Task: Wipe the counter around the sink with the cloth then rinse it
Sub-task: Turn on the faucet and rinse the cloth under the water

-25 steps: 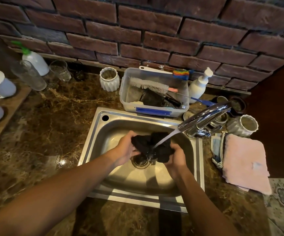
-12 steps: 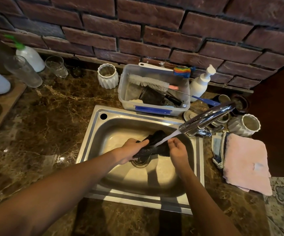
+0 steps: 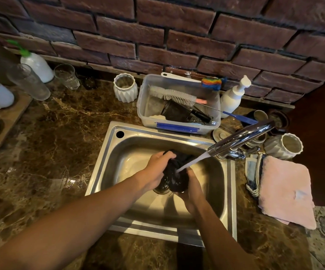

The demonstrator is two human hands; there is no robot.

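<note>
Brick wall across the far side. Brown marbled counter spread from left to right below it. Steel sink set in the middle, basin wet. Pink towel folded flat on the counter right of the sink. Clear plastic tub at the far rim of the sink, holding a bottle brush and a dark mesh cup. Chrome faucet reaching in from the right, water stream falling onto the cloth. Ribbed white jar left of the tub; white pump bottle right of it. 2 glasses far left, beside a white bottle with a green cap. Dark cloth bunched over the drain, inside the basin, held between 2 hands. Left hand curled over its left and top, fingers gripping the fabric. Right hand cupped under its near right side, fingers wrapped round it.
</note>
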